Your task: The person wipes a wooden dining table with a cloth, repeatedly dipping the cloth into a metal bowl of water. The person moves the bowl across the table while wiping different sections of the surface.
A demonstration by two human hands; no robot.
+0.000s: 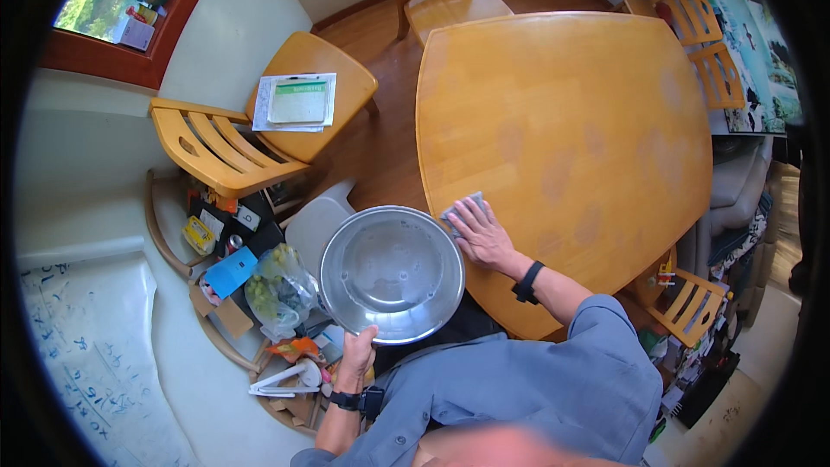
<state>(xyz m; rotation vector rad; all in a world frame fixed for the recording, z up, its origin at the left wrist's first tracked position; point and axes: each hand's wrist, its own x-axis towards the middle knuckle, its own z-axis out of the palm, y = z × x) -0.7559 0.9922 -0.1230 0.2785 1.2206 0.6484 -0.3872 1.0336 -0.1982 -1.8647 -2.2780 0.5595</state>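
My left hand [360, 351] grips the near rim of a round stainless steel basin [392, 275], which is held beside the table's left corner. The basin looks shiny inside, with a few small marks or drops; whether it holds water I cannot tell. My right hand [481, 237] lies flat on a folded grey cloth [452, 214] at the left edge of the wooden table [570, 110]. Its fingers press the cloth against the tabletop, which shows several dull, paler patches.
A wooden chair [292, 65] bearing papers and a notebook [298, 102] stands at the upper left. Grapes in a plastic bag [279, 285], a blue packet [230, 270] and a grey plastic stool [318, 224] are left of the basin. More wooden chairs [454, 6] surround the table.
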